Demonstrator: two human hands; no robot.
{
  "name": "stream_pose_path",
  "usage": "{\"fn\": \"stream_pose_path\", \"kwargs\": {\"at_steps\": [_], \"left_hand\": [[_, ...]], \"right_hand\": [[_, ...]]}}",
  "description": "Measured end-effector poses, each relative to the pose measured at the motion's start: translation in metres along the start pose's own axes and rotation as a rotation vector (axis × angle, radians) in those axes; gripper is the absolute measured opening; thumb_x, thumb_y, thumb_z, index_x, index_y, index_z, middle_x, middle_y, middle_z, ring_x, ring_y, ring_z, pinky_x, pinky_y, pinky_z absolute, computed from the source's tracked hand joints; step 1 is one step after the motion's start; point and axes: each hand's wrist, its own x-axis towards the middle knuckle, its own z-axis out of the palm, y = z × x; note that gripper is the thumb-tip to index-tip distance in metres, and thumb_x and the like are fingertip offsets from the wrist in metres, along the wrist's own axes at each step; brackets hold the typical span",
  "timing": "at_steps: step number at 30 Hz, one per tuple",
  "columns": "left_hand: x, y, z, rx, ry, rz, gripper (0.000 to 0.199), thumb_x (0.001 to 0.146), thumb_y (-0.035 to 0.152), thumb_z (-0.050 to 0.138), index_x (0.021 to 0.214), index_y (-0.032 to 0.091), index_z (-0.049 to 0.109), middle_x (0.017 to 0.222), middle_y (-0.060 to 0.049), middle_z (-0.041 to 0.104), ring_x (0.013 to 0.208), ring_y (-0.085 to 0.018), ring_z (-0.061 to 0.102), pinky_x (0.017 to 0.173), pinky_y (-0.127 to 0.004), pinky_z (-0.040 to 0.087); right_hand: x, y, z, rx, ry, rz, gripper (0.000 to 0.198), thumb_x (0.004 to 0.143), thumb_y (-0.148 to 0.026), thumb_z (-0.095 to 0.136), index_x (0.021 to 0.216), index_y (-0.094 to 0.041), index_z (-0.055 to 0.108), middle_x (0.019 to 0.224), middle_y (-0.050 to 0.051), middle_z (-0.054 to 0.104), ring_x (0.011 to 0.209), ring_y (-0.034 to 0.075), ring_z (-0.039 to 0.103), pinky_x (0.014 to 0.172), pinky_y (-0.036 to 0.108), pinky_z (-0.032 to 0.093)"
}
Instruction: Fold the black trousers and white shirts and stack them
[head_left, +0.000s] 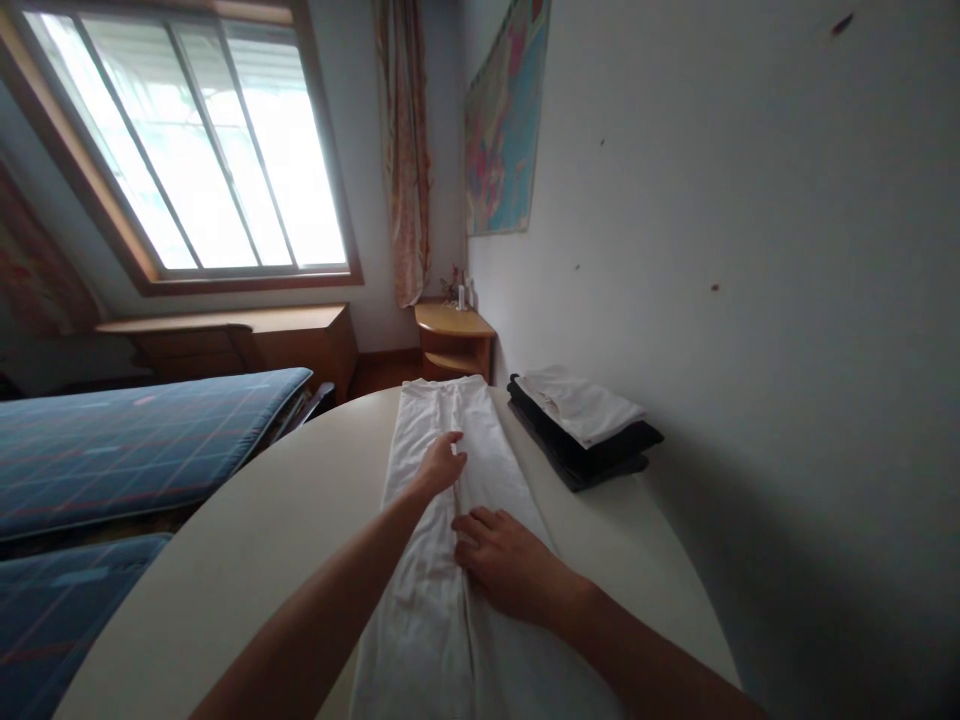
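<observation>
A pair of white trousers [495, 450] lies lengthwise on the pale round table [285, 540], its waist end toward the far edge. A long seam or gap runs down its middle, and small wrinkles show on the left part. My left hand [441, 464] is closed at this middle line, farther up the cloth, with finger and thumb pinching there. Nearer to me, my right hand [510, 562] rests on the right part, its bent fingers gripping the cloth edge along the same line. The fingertips' undersides are hidden.
Folded dark clothes [592, 455] with a folded white garment [577, 400] on top sit at the table's right, by the wall [750, 200]. Blue plaid mattresses [135, 440] lie to the left. A corner shelf [454, 320] and a wooden desk [300, 320] stand beyond.
</observation>
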Motion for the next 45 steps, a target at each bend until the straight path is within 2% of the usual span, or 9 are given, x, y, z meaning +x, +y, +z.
{"fn": "stream_pose_path", "kwargs": {"at_steps": [4,7,9,13,17,23,28,40,45], "left_hand": [[-0.002,-0.003,-0.004,0.067,0.001,0.038,0.037,0.079,0.016,0.066,0.116,0.017,0.069,0.1,-0.007,0.074,0.09,-0.02,0.068,0.09,-0.034,0.051],[-0.005,-0.005,-0.007,0.109,0.013,0.071,0.033,0.084,0.018,0.062,0.116,0.016,0.069,0.103,-0.009,0.074,0.092,-0.021,0.067,0.091,-0.035,0.05],[-0.007,-0.007,-0.009,0.133,0.019,0.096,0.03,0.086,0.019,0.061,0.113,0.014,0.07,0.107,-0.012,0.073,0.096,-0.023,0.067,0.092,-0.036,0.049],[-0.013,-0.013,-0.011,0.156,0.019,0.147,0.029,0.09,0.021,0.056,0.114,0.014,0.07,0.108,-0.011,0.074,0.1,-0.022,0.067,0.095,-0.035,0.048],[-0.019,-0.015,-0.014,0.169,0.019,0.179,0.034,0.093,0.022,0.05,0.121,0.015,0.067,0.117,-0.011,0.072,0.108,-0.022,0.065,0.099,-0.035,0.046],[-0.027,-0.018,-0.019,0.185,-0.044,0.242,0.038,0.092,0.024,0.049,0.126,0.021,0.066,0.125,-0.008,0.069,0.117,-0.024,0.062,0.104,-0.036,0.044],[-0.035,-0.017,-0.023,0.203,-0.108,0.306,0.038,0.09,0.024,0.053,0.125,0.02,0.067,0.118,-0.009,0.071,0.112,-0.025,0.063,0.102,-0.034,0.046],[-0.038,-0.014,-0.025,0.273,-0.14,0.369,0.036,0.09,0.024,0.053,0.122,0.02,0.069,0.122,-0.011,0.069,0.118,-0.027,0.059,0.106,-0.037,0.043],[-0.037,-0.016,-0.024,0.296,-0.139,0.374,0.035,0.091,0.024,0.053,0.121,0.017,0.068,0.123,-0.012,0.069,0.118,-0.028,0.059,0.106,-0.039,0.044]], "right_hand": [[-0.001,0.008,-0.008,0.078,-0.042,-0.036,0.015,0.085,-0.023,0.06,0.097,-0.016,0.066,0.104,0.009,0.067,0.1,0.023,0.059,0.088,0.034,0.044],[-0.005,0.012,-0.014,0.233,-0.005,-0.01,0.022,0.086,-0.017,0.056,0.106,-0.02,0.065,0.116,0.004,0.066,0.098,0.017,0.062,0.087,0.027,0.044],[-0.007,0.019,-0.014,0.279,0.047,0.146,0.027,0.088,-0.014,0.052,0.112,-0.022,0.064,0.119,0.003,0.065,0.098,0.015,0.064,0.085,0.024,0.044],[-0.012,0.044,-0.002,0.155,0.113,0.665,0.02,0.093,-0.018,0.049,0.102,-0.017,0.067,0.104,0.008,0.07,0.094,0.018,0.066,0.081,0.026,0.043],[-0.017,0.063,0.01,0.105,0.1,0.858,0.019,0.095,-0.025,0.052,0.092,-0.017,0.068,0.097,0.009,0.071,0.087,0.019,0.067,0.072,0.027,0.042],[-0.019,0.062,0.013,0.127,0.073,0.906,0.017,0.095,-0.026,0.054,0.089,-0.016,0.068,0.096,0.009,0.073,0.089,0.021,0.068,0.071,0.028,0.041],[-0.018,0.062,0.018,0.151,0.086,0.886,0.02,0.095,-0.019,0.048,0.093,-0.014,0.067,0.098,0.012,0.071,0.09,0.02,0.067,0.077,0.028,0.042],[-0.028,0.081,0.028,0.337,0.16,0.926,0.018,0.097,-0.02,0.047,0.09,-0.016,0.063,0.093,0.009,0.072,0.084,0.018,0.065,0.075,0.025,0.04],[-0.036,0.076,0.023,0.325,0.096,0.937,0.024,0.095,-0.035,0.055,0.084,-0.017,0.065,0.087,0.008,0.073,0.081,0.019,0.067,0.069,0.026,0.039]]}}
